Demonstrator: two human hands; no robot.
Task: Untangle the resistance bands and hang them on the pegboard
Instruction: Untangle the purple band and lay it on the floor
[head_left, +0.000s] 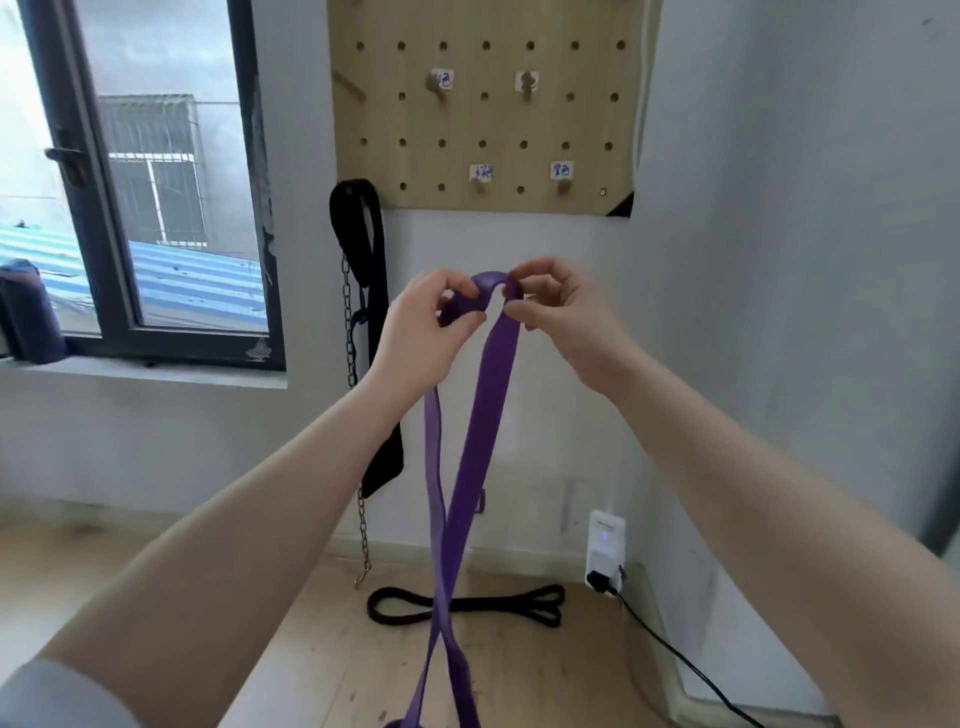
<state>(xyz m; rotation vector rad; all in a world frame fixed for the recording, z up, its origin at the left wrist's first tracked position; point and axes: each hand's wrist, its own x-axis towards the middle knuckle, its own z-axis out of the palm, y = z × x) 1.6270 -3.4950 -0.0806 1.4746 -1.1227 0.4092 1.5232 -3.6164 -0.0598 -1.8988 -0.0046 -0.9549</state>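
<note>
A purple resistance band (483, 395) hangs in front of me, its two strands crossing low down near the floor. My left hand (421, 332) pinches the top loop on its left side, and my right hand (561, 317) pinches the same loop on its right side. Both hands are raised below the wooden pegboard (488, 104), which carries several short pegs with small paper labels. A black resistance band (467, 605) lies flat on the wooden floor near the wall.
A black strap with a metal chain (363, 291) hangs from the pegboard's lower left corner. A window (145, 176) is at the left, with a dark bottle on its sill. A white plug-in device (605, 545) with a black cable sits low on the wall.
</note>
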